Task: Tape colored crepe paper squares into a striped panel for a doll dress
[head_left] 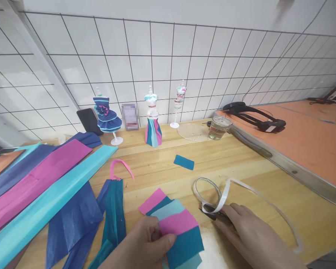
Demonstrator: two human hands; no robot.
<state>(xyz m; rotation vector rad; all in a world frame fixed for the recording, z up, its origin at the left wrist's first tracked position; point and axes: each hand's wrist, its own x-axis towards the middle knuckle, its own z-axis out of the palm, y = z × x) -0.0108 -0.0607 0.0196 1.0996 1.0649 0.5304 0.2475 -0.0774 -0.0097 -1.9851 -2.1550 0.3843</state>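
Observation:
My left hand (149,239) pinches a striped piece of crepe paper (179,226) in pink, teal and pale blue between thumb and fingers, just above the table. On the right, my right hand (243,228) is closed around black scissors (212,213), low at the tabletop; their handles are mostly hidden under the fingers. A white tape (226,192) loops against the scissors and trails right past that hand. Beyond both hands lies a small teal paper rectangle (184,162). Left of my left hand, a teal crepe strip (114,209) and a thin pink strip (119,162) lie on the wood.
Long crepe sheets, including a turquoise one (64,186), cover the left side. At the back stand a blue-dressed mini mannequin (108,116), a striped-skirt one (153,127) and a third (180,101). A glass (220,127) and black headset (254,117) are right.

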